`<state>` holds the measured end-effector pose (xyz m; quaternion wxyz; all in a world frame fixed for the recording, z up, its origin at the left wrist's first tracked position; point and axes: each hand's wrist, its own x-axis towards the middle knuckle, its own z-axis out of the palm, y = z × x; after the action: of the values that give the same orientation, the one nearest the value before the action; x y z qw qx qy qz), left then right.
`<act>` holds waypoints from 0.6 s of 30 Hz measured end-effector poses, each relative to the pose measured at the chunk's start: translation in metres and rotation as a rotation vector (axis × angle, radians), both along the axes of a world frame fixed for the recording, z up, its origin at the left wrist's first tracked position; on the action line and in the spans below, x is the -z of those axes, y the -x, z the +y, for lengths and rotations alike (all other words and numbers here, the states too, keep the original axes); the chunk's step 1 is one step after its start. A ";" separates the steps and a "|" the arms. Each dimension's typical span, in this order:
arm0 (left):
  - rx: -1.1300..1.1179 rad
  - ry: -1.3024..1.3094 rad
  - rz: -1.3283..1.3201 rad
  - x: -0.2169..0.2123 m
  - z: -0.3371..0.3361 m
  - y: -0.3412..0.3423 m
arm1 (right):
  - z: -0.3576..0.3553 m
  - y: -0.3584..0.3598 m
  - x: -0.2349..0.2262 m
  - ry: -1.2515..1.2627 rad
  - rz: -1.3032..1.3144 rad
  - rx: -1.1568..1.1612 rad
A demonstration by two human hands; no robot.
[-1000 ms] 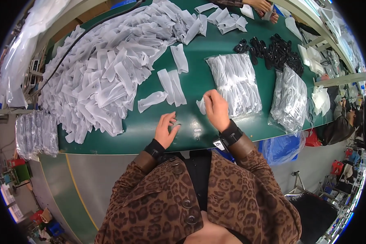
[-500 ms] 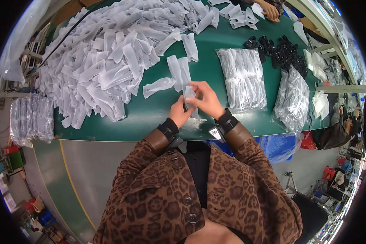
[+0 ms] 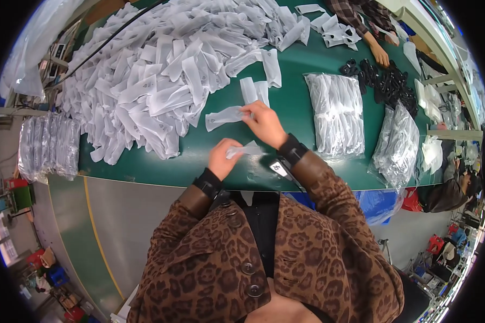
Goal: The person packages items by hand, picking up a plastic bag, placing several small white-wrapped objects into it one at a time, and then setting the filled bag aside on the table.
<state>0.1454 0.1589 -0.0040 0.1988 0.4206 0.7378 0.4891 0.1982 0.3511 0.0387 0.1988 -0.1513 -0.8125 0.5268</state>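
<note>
My left hand (image 3: 222, 157) is closed around one end of a small frosted plastic bag (image 3: 246, 149), held low over the front of the green table. Farther out, my right hand (image 3: 266, 126) pinches the right end of another frosted bag (image 3: 224, 117), which lies slanted on the tabletop. Just beyond my right fingertips are two more bags (image 3: 248, 90), side by side and partly covered by that hand. What is inside the bags is too faint to make out.
A large heap of frosted bags (image 3: 145, 86) covers the table's left and far side. To the right lie a clear packed bundle (image 3: 337, 116), a second clear bag (image 3: 397, 142) and black coiled cords (image 3: 390, 86). A co-worker's hand (image 3: 380, 54) reaches toward the cords.
My hands have separated. The left keeps a bag near the table edge, while the right has moved up to the slanted bag. A co-worker's hand has come down to the black cords.
</note>
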 end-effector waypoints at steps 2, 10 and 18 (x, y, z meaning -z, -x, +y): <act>0.002 0.054 0.066 0.004 -0.020 0.009 | -0.005 0.014 0.039 -0.314 0.002 -0.036; 0.126 0.266 0.538 0.007 -0.049 0.024 | -0.001 0.028 0.031 -0.532 -0.101 -0.094; 0.309 0.317 0.791 0.009 -0.039 0.019 | 0.000 0.038 -0.024 -0.477 -0.177 -0.324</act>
<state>0.1265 0.1203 -0.0129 0.0342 0.6447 0.7514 0.1363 0.1600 0.3513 0.0631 0.0708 -0.0141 -0.9410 0.3305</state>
